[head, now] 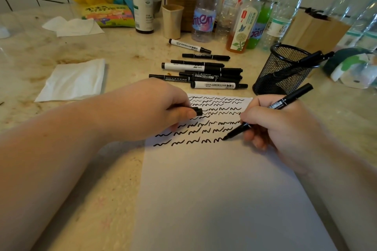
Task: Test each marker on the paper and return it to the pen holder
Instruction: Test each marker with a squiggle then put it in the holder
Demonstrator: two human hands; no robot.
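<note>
A white sheet of paper point(214, 185) lies on the counter, its far part covered with rows of black squiggles. My right hand point(277, 128) grips a black marker point(285, 103) like a pen, with the tip touching the paper at the end of the lowest row. My left hand point(151, 108) rests on the paper's left edge and pinches the marker's black cap point(197, 111). Several more markers point(204, 73) lie in a loose pile beyond the paper. To the right stands a black mesh pen holder point(283, 71) with two markers in it.
White tissues point(73, 80) lie at the left. Plastic bottles point(206, 10), a brown pump bottle point(142, 4), a beige cup point(172, 20) and a paper bag point(314, 26) crowd the back along the tiled wall. A green and white object point(353, 69) sits right of the holder.
</note>
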